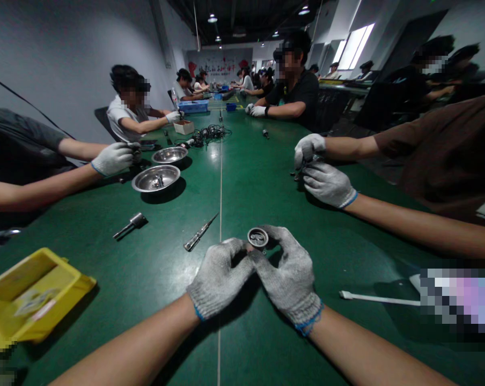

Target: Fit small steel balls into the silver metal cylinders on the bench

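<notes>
Both of my hands wear grey knit gloves with blue cuffs and meet above the green table. Between them is a small round metal cup-shaped part [257, 238], its open end facing up, with rounded metal pieces visible inside. My right hand [288, 268] curls around its right side, fingers closed on it. My left hand [222, 276] pinches at its lower left edge, thumb near the right thumb. Beyond my left hand lies a slim screwdriver-like tool [200, 233] with a pointed tip. Further left rests a metal shaft with a cylindrical head [130, 226].
A yellow bin [71, 284] with small bagged items stands at the left. Two steel bowls [140, 185] sit further back, near tangled black cables [210, 134]. A white cable [379, 297] lies at the right. Co-workers' gloved hands [326, 182] work at both sides.
</notes>
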{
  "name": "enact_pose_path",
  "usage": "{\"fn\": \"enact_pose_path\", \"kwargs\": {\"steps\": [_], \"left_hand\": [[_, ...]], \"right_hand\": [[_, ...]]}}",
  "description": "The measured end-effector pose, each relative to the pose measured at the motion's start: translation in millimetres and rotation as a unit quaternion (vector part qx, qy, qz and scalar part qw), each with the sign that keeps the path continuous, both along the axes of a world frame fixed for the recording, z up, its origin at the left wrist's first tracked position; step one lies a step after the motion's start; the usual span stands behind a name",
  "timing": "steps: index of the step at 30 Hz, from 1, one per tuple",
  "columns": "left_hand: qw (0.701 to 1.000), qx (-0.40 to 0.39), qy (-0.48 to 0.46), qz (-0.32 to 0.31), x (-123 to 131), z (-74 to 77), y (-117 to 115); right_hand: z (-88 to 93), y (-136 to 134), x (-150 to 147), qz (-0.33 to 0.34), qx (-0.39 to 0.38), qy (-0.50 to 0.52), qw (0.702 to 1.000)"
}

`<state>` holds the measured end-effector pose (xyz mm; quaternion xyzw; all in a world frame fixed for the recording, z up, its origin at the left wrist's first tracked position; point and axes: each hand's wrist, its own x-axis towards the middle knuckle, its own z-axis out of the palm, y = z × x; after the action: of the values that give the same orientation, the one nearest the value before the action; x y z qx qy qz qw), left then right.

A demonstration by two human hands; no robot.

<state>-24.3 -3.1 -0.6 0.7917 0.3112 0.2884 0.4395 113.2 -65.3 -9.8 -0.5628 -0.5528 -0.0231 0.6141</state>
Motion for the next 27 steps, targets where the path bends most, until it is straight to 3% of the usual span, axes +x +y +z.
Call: {"fn": "enact_pose_path", "kwargs": {"steps": [27], "left_hand": [[1.0, 0.002, -0.007, -0.003, 0.6, -3.4, 1.6]], "right_hand": [[1.1, 0.0, -0.6, -0.004, 0.002, 0.001, 1.0]]}}
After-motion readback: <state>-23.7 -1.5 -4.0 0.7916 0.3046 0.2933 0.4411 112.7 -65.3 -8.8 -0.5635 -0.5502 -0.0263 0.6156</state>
